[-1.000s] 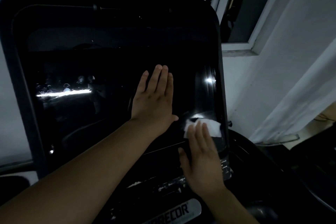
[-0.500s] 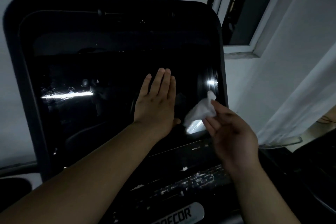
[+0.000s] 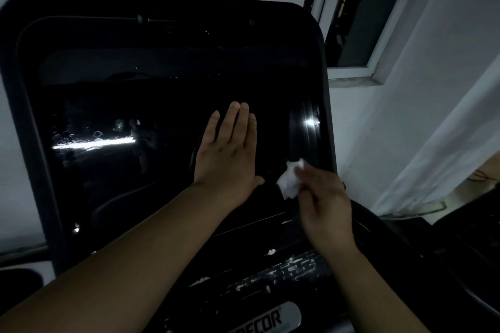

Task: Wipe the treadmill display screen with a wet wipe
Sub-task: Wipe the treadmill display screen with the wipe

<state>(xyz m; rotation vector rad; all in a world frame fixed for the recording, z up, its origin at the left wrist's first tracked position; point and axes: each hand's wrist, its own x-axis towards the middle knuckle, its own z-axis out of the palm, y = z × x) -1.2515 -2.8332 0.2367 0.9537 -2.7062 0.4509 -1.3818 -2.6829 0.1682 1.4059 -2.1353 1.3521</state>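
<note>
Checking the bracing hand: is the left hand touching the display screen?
Touching. The head view shows the left hand laid flat, palm down, on the display screen.

Partly cut-off lettering "ECOR" on the silver badge (image 3: 270,319) below the console

left hand (image 3: 230,154) flat on screen (image 3: 121,170), right hand (image 3: 322,203) pinching wipe (image 3: 289,181)

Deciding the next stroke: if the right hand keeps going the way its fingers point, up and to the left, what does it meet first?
Probably the display screen itself: the right hand pinches the wet wipe just off the lower right glass. Sliding further along that line it would near the left hand, flat on the screen. Depth is unclear.
</note>
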